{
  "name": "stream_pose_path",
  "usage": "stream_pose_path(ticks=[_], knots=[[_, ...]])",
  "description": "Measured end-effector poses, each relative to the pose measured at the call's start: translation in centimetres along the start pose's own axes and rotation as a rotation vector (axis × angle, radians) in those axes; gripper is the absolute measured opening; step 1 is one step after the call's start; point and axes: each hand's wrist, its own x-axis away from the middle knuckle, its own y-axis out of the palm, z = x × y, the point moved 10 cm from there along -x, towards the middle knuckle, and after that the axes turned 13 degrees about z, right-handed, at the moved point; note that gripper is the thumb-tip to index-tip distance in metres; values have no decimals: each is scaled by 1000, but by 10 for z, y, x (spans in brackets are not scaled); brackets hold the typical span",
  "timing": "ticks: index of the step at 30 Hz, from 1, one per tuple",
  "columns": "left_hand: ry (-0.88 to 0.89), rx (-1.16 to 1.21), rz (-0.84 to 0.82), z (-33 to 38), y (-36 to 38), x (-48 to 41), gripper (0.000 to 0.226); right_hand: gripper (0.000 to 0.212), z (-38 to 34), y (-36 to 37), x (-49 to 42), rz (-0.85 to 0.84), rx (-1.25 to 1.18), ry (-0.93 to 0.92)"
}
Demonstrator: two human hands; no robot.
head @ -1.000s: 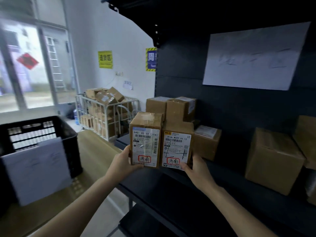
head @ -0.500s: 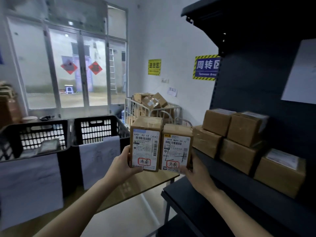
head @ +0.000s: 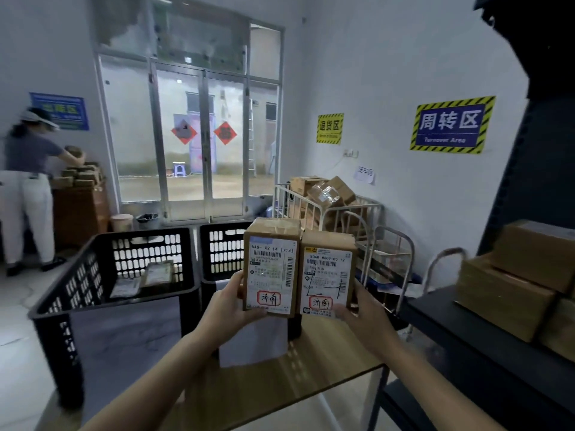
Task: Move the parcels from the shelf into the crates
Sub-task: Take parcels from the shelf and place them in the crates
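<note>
I hold two small cardboard parcels side by side at chest height, labels facing me. My left hand [head: 228, 306] grips the left parcel [head: 271, 265], and my right hand [head: 362, 312] grips the right parcel [head: 326, 272]. Both labels carry a red-circled handwritten mark. Behind them two black slotted crates stand on a wooden table [head: 311, 377]: the left crate [head: 93, 284] holds a few flat parcels, and the right crate [head: 224, 244] is partly hidden by my parcels. The dark shelf [head: 466, 346] at the right carries several more boxes [head: 504, 293].
A white wire cart [head: 326, 209] full of boxes stands by the far wall, with a metal trolley [head: 389, 262] beside it. Another person [head: 28, 188] sorts boxes at a stand on the far left. Glass doors fill the back wall.
My view has swung left, away from the shelf toward the crates. Both hands carried the two parcels off the shelf, and they now hang over the table in front of the right crate.
</note>
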Motion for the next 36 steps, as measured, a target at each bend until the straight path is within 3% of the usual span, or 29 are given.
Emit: stream_pose_path(ticks=[11, 19, 25, 29, 36], knots=[[-122, 17, 104, -67, -40, -67, 61, 37, -14, 89, -82, -107, -78, -20], [-203, 14, 159, -111, -19, -146, 62, 37, 28, 152, -183, -144, -122, 8], [-283, -37, 196, -156, 6, -218, 61, 34, 55, 201, -269, -166, -44, -119], [-347, -59, 213, -192, 16, -255, 66, 39, 83, 245, -312, -254, -118, -38], [-433, -62, 174, -247, 36, -299, 70, 25, 111, 299, -356, -360, -188, 57]])
